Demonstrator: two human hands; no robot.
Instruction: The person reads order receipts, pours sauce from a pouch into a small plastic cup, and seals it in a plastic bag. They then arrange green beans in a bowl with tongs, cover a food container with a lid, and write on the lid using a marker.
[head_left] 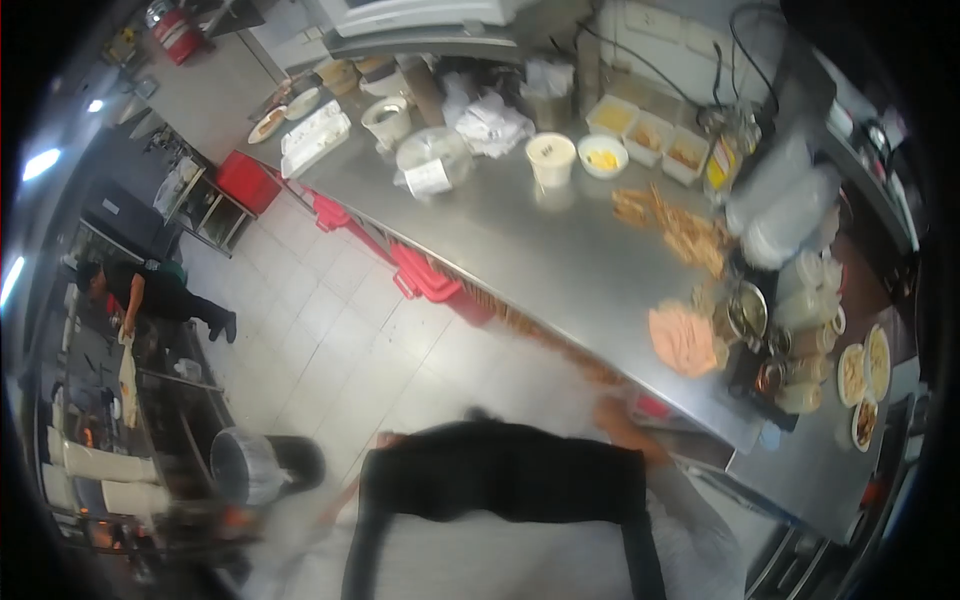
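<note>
Your right hand (pixel 612 412) rests blurred at the near edge of the bench (pixel 540 250); you cannot tell whether its fingers are spread or closed. The pink cloth (pixel 683 338) lies just beyond it on the bench, apart from it. Your left hand is hidden.

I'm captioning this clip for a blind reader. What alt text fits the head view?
Fisheye view down onto a long steel kitchen counter holding tubs, bowls and plates of food, above a white tiled floor. At the bottom, blurred, a person's dark apron and an arm reaching toward the counter edge; a co-worker bends at a station on the far left.
</note>
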